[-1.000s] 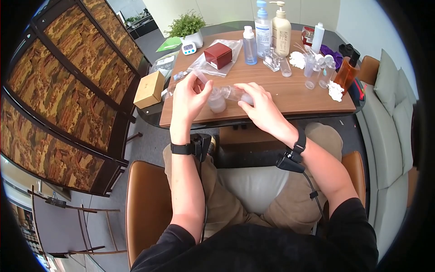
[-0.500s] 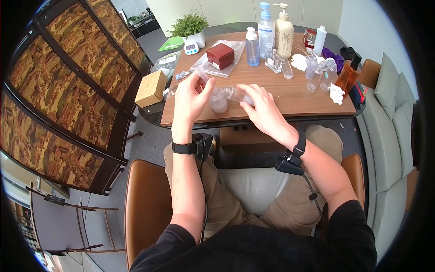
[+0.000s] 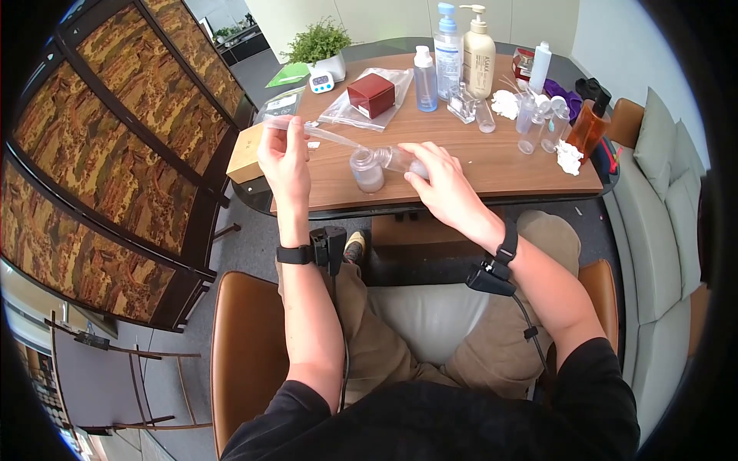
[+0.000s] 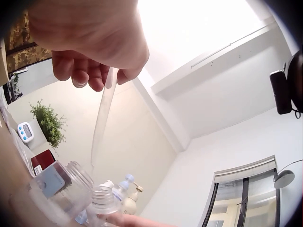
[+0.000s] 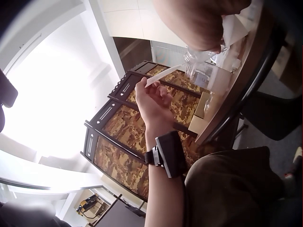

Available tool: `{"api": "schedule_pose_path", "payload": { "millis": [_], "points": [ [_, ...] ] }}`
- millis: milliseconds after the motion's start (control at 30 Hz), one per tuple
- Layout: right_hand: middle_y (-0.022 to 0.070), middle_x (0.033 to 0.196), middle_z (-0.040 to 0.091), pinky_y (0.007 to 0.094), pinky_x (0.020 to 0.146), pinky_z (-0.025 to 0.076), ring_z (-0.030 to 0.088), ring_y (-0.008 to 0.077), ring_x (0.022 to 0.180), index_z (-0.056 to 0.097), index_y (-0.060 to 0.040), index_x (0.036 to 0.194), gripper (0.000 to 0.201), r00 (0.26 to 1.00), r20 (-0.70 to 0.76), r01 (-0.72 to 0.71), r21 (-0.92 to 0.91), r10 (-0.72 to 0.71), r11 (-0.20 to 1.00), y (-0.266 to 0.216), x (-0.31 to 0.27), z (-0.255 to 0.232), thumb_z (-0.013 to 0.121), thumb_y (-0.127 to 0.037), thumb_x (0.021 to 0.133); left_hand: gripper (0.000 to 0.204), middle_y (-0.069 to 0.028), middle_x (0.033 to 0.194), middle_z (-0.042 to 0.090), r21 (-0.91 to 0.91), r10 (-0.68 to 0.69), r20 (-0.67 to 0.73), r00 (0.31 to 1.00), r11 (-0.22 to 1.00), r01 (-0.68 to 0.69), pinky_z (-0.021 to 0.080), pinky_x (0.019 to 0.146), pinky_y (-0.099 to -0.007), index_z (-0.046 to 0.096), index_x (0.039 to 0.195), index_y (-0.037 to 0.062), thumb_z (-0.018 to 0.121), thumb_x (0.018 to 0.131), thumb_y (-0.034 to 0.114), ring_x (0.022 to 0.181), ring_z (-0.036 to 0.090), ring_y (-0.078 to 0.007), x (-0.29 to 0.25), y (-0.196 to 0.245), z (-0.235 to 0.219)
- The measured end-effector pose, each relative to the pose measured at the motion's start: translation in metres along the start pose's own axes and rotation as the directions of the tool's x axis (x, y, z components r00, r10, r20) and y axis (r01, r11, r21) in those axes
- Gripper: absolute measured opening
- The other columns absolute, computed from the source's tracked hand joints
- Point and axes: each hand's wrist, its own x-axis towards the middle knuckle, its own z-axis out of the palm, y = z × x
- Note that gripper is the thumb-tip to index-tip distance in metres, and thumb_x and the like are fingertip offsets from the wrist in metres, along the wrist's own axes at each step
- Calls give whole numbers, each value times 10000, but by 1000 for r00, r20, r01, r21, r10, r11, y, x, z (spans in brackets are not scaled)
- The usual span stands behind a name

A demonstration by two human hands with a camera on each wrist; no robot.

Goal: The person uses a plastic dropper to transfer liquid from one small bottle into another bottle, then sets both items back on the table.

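Observation:
My left hand (image 3: 284, 161) is raised at the table's left side and pinches a long, slim translucent plastic dropper (image 4: 102, 120) between thumb and fingers. The dropper's thin end points right, towards the mouth of a small clear bottle (image 3: 396, 159). That bottle lies on its side in the grip of my right hand (image 3: 446, 180), its open threaded neck facing left. Just under the neck, an uncapped clear jar (image 3: 369, 179) stands upright near the table's front edge, its lower part whitish. The right hand's fingers cover the bottle's base.
A cardboard box (image 3: 247, 150) stands at the table's left edge. Behind the hands are a dark red box (image 3: 371, 95) on a plastic bag, a timer (image 3: 320, 81) and a potted plant (image 3: 317, 42). Pump bottles (image 3: 478, 58), several clear small bottles, crumpled tissue (image 3: 570, 156) and an amber bottle (image 3: 588, 131) fill the right side.
My left hand has moved left, away from the jar, and the dropper now lies stretched out to the right of it. The right hand, bottle and jar have stayed in place.

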Motion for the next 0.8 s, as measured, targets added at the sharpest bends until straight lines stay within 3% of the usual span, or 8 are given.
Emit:
{"api": "schedule_pose_path", "payload": {
  "millis": [67,300,800],
  "points": [
    [169,1304,670,503,1122,443,608,364,1292,636,-38,1449,451,1000,7,-11,0,11,1000,0,0,-1,710,-88,1007,153,29,807,625,-16,1,5,1000,1000,-1,277,497,-217,692,1064,42,669,1135,175,569,412,-8,-2,1,4],
    [175,1325,669,508,1131,441,603,373,1310,631,-34,1450,448,1000,21,-13,-4,13,1000,2,1,0,708,-91,1012,129,2,839,686,-36,-46,165,985,998,52,345,523,-217,716,1075,27,683,1119,143,586,458,-14,-7,-4,21],
    [168,1316,661,516,1125,441,595,371,1324,625,-46,1459,450,1000,24,-16,4,16,1000,1,1,0,703,-99,1019,143,1,846,705,48,-65,138,988,997,59,360,538,-212,731,1067,31,743,1092,172,604,482,-16,-8,1,22]
  ]
}}
